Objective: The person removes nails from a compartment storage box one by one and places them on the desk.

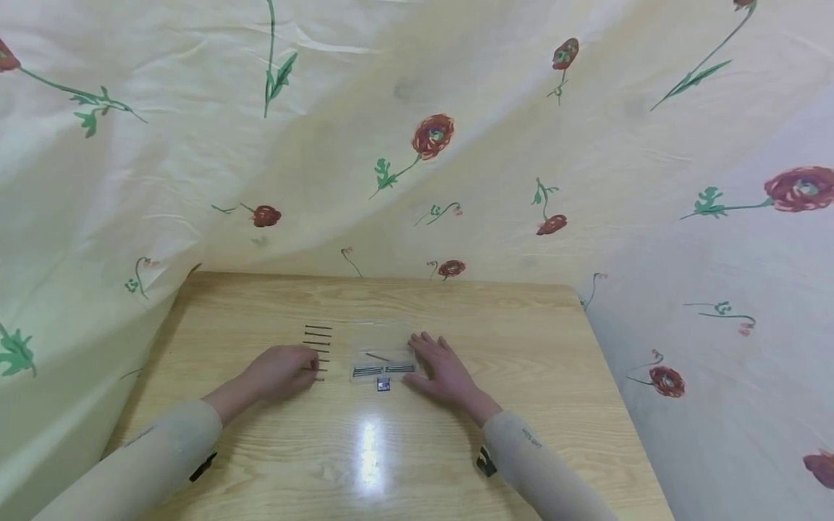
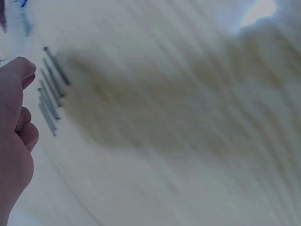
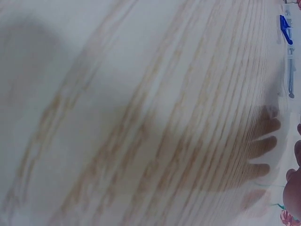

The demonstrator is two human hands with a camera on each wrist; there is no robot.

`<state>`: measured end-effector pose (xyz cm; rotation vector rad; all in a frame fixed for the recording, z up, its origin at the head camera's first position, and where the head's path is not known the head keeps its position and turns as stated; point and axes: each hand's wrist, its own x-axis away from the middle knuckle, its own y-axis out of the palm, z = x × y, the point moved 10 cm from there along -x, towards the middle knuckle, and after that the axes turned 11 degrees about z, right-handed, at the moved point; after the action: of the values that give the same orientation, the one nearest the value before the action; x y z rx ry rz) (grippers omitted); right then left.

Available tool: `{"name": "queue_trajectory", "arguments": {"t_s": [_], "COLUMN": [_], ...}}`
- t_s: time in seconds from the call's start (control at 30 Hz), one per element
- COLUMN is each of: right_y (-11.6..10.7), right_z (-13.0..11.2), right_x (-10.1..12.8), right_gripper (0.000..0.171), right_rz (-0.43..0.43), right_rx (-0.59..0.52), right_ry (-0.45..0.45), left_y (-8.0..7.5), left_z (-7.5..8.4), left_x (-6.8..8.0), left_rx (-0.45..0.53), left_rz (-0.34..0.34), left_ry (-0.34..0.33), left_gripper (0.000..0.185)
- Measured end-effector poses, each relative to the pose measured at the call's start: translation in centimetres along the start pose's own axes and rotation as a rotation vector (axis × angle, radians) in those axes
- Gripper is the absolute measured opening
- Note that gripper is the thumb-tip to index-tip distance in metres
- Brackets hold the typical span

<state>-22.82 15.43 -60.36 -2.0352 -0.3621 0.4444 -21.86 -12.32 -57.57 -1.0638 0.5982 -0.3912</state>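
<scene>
A row of thin dark nails (image 1: 318, 335) lies on the table left of a clear plastic box (image 1: 352, 354). My left hand (image 1: 284, 370) is over the near end of the row, fingers curled. Several nails (image 2: 56, 66) show beside it in the left wrist view; whether its fingertips pinch one is hidden. The box stands with its lid laid back, holding two bundles of nails (image 1: 368, 371) and one loose, slanted nail (image 1: 378, 357). A blue clasp (image 1: 383, 385) is on its front. My right hand (image 1: 448, 369) rests at the box's right side, fingers spread.
The wood-grain table (image 1: 521, 347) extends around the box, with a bright light reflection in front of it. A flowered cloth (image 1: 339, 159) hangs behind the table and down both sides.
</scene>
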Motion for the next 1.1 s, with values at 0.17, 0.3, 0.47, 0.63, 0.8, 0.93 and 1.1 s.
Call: {"name": "queue_trajectory", "arguments": {"t_s": [0.17,0.3,0.47,0.63,0.8,0.93,1.1], "right_y": [-0.2,-0.1,-0.1,0.0,0.1,0.1,0.0], "right_z": [-0.1,0.1,0.0,-0.1,0.0,0.0,-0.1], "right_x": [0.0,0.0,0.2,0.2,0.2,0.2,0.2], "right_gripper": [0.077,0.079,0.079,0.08,0.08,0.081,0.081], "right_rz": [0.0,-0.017,-0.017,-0.017,-0.008,-0.002,0.0], "right_rx": [0.015,0.03,0.013,0.006,0.024,0.029,0.033], "right_ry": [-0.006,0.004,0.01,0.01,-0.001,-0.012,-0.022], "left_y": [-0.4,0.0,1.7,3.5,4.4,5.0,5.3], "left_z": [1.4,2.6,3.9,5.2,5.9,6.0,6.5], "left_x": [-3.1,-5.6,-7.9,-9.1,-9.7,-9.9,-9.9], "left_rx": [0.001,0.01,0.035,0.072,0.079,0.107,0.105], "left_rz": [0.015,0.0,-0.057,-0.101,-0.105,-0.141,-0.163], "left_ry": [0.027,0.057,0.091,0.132,0.167,0.162,0.2], "left_gripper": [0.01,0.016,0.02,0.02,0.018,0.019,0.019]}}
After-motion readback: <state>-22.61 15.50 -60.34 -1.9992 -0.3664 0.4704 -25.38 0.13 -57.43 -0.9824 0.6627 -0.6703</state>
